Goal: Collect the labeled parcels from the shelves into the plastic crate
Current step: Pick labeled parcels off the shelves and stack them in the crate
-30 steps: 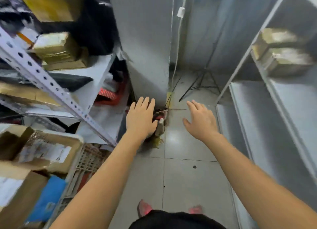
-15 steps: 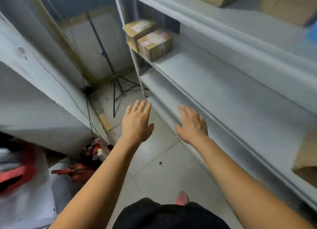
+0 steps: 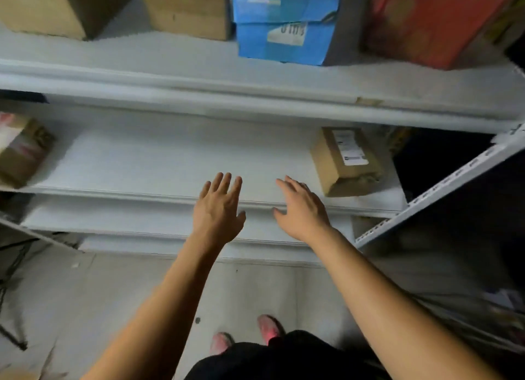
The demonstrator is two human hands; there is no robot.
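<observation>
A small brown parcel (image 3: 348, 161) with a white label lies on the right of the white middle shelf (image 3: 170, 158). Just left of and below it hovers my right hand (image 3: 301, 209), fingers spread, holding nothing. My left hand (image 3: 218, 209) is beside it over the shelf's front edge, fingers straight, also holding nothing. Another labeled brown parcel (image 3: 21, 149) sits blurred at the shelf's far left. The plastic crate is out of view.
The upper shelf (image 3: 199, 64) carries two brown cartons (image 3: 187, 7), a blue box (image 3: 284, 24) and a red box (image 3: 431, 21). A perforated white upright (image 3: 443, 189) slants at the right. Grey tiled floor (image 3: 255, 288) and my pink shoes (image 3: 267, 325) lie below.
My view has swung right from the aisle to face the shelving head-on. Both hands stay open and extended, and now hover at the middle shelf near the right parcel.
</observation>
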